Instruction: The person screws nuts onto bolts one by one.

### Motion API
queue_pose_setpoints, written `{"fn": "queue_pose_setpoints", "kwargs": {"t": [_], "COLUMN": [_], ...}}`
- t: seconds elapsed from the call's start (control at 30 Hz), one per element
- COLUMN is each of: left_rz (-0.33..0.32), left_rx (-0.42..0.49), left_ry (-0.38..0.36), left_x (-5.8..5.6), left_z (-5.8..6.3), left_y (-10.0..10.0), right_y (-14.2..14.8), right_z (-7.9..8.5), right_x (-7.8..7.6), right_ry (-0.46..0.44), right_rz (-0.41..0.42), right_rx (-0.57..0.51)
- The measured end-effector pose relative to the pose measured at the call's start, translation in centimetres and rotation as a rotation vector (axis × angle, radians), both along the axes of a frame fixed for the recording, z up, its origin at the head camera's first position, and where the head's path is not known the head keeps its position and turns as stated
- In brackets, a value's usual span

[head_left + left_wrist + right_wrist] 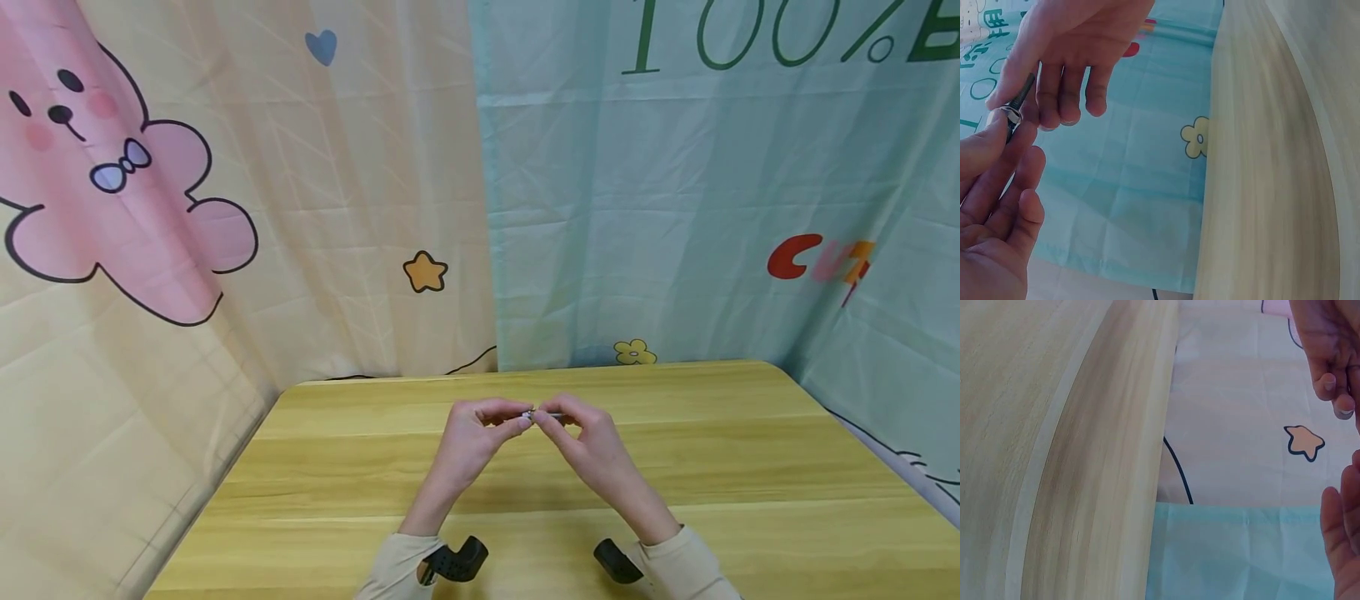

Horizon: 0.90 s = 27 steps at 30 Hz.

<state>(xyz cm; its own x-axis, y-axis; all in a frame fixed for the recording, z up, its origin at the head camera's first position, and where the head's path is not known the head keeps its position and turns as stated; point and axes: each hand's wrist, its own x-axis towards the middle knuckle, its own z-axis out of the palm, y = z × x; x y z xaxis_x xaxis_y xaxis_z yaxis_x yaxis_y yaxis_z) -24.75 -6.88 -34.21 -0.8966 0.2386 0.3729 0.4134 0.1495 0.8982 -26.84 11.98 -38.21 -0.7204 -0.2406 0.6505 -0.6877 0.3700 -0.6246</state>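
Note:
Above the table, my two hands meet at a small metal bolt point(1023, 94) with a shiny nut point(1011, 114) on it. My left hand point(471, 435) pinches the nut end between thumb and index finger. From the other side, my right hand point(595, 442) holds the dark shank between thumb and fingertips. The left wrist view shows the left hand low and the right hand above, its other fingers hanging loosely. Fingers partly cover the bolt, so its far end is hard to make out. Only parts of both hands appear at the right wrist view's edge; the bolt is outside it.
Under the hands lies a light wood-grain table point(337, 483). Printed curtains point(360, 183) hang behind it and along both sides. Each wrist carries a black strapped device point(461, 560) over a beige sleeve point(397, 571).

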Motion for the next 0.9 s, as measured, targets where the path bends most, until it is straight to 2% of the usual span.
{"fn": "queue_pose_setpoints", "kwargs": {"t": [0.1, 0.23, 0.4, 0.63, 0.77, 0.9], "left_rz": [-0.003, 0.021, 0.03, 0.003, -0.006, -0.014], "left_rx": [0.008, 0.011, 0.009, 0.02, 0.027, 0.028], "left_ry": [-0.01, -0.006, 0.008, 0.002, -0.003, 0.028], "left_x": [0.0, 0.0, -0.2, -0.3, -1.3, -2.1], "left_z": [-0.1, -0.1, -0.1, -0.2, -1.4, -2.5], "left_y": [0.1, 0.1, 0.0, -0.1, -0.2, -0.4], "right_y": [0.0, 0.0, -0.2, -0.9, -0.6, -0.2], "right_z": [0.0, 0.0, 0.3, 2.6, 1.4, 0.3], "right_x": [0.1, 0.1, 0.2, 1.9, 1.0, 0.0], "right_ry": [-0.034, -0.058, -0.002, 0.037, 0.025, 0.001], "right_rz": [-0.027, 0.028, 0.087, 0.071, 0.05, 0.045], "right_rx": [-0.004, -0.059, -0.081, -0.044, -0.032, -0.031]}}
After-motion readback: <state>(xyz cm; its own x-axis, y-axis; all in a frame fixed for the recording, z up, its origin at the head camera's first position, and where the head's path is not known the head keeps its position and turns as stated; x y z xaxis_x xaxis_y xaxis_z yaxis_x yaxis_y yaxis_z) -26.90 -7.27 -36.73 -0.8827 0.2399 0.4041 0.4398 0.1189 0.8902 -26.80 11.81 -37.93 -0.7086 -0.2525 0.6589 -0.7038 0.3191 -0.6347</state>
